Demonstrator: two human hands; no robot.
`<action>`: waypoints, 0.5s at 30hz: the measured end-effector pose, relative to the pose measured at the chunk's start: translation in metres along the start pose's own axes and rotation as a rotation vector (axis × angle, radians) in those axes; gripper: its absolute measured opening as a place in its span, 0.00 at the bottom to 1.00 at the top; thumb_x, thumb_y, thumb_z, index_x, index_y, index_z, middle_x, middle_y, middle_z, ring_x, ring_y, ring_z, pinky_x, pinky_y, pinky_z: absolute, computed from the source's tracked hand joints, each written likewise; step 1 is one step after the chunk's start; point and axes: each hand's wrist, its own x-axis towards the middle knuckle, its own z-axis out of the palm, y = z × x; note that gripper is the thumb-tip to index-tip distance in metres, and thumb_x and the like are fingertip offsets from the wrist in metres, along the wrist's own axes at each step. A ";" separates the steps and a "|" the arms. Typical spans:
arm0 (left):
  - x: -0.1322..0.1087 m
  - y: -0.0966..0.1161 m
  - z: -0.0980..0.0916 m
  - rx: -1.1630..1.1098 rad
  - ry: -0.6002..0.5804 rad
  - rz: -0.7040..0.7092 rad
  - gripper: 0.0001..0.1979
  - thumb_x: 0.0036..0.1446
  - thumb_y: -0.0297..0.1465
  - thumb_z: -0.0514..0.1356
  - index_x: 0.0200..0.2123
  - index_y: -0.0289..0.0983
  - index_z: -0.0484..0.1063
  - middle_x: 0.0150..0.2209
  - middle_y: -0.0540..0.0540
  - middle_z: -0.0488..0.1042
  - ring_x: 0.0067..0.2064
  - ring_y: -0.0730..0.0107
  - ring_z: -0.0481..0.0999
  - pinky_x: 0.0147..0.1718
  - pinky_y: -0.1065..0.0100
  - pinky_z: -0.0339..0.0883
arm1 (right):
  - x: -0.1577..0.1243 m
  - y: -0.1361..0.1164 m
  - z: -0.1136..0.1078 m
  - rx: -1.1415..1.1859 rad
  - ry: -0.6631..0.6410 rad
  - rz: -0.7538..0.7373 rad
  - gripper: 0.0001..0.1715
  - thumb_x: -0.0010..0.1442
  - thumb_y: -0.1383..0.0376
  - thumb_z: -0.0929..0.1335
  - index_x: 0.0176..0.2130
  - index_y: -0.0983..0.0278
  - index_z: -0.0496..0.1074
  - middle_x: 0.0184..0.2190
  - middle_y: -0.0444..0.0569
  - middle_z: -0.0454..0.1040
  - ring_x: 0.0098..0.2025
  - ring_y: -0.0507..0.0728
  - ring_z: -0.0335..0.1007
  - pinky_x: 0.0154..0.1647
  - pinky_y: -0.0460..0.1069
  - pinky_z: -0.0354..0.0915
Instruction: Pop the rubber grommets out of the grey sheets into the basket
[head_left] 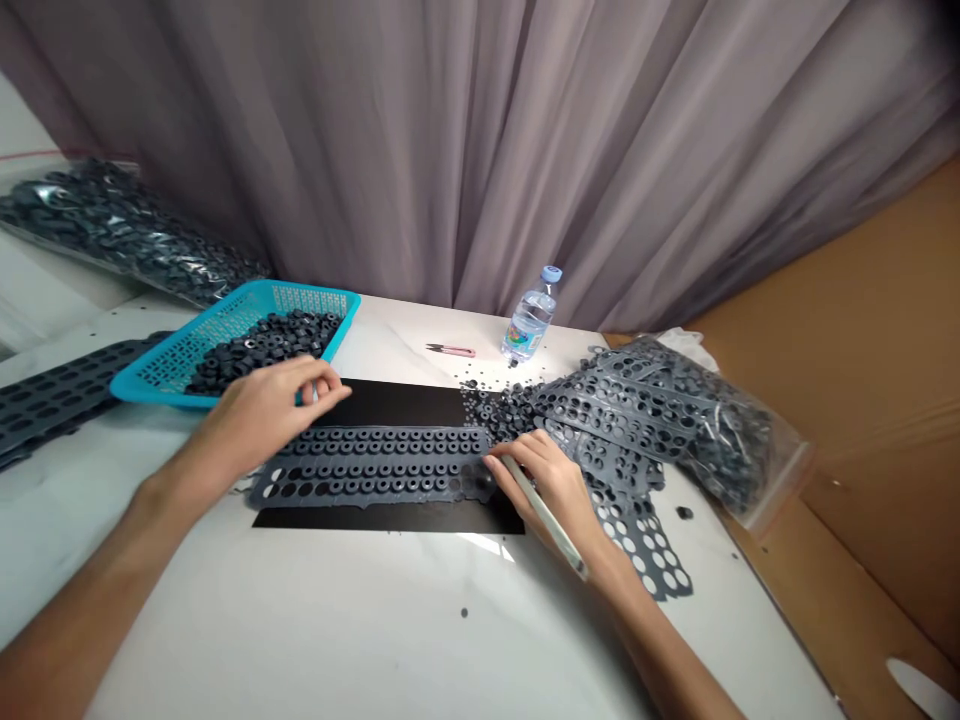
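My left hand [277, 405] is closed, its thumb and fingers pinched together above the left end of a dark grey rubber sheet [367, 463]. Whatever it pinches, if anything, is too small to make out. Rows of round rubber grommets stand in the sheet, with several bare holes at its left end. Under the sheet lies a black mat [405, 403]. My right hand [551, 480] rests at the sheet's right end, closed around slim metallic tweezers [546, 518]. Their tips are hidden by the fingers.
A blue basket [343, 335] of loose grommets stands back left, by a full plastic bag [120, 225]. Punched sheets [622, 400] and another bag [739, 440] pile up at right. Behind are a water bottle [531, 318] and pink thread snips [452, 350].
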 end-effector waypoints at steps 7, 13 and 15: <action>-0.026 0.037 0.021 0.344 0.051 0.186 0.19 0.74 0.35 0.48 0.49 0.34 0.76 0.48 0.31 0.78 0.52 0.41 0.77 0.52 0.48 0.65 | -0.001 -0.001 -0.009 -0.071 -0.246 -0.060 0.14 0.69 0.54 0.72 0.37 0.61 0.72 0.34 0.48 0.76 0.40 0.59 0.71 0.38 0.51 0.65; -0.045 0.042 0.035 0.327 -0.015 0.063 0.15 0.70 0.32 0.50 0.39 0.36 0.77 0.39 0.32 0.78 0.45 0.42 0.78 0.38 0.55 0.69 | 0.000 -0.009 -0.009 -0.067 -0.270 -0.114 0.10 0.72 0.58 0.70 0.39 0.60 0.71 0.37 0.49 0.76 0.40 0.59 0.71 0.42 0.52 0.66; -0.046 0.035 0.038 0.307 -0.057 0.072 0.14 0.68 0.31 0.52 0.38 0.36 0.77 0.38 0.32 0.77 0.46 0.42 0.77 0.36 0.56 0.69 | 0.000 -0.010 -0.008 -0.093 -0.251 -0.128 0.11 0.73 0.58 0.68 0.39 0.60 0.70 0.37 0.49 0.75 0.40 0.59 0.70 0.42 0.53 0.66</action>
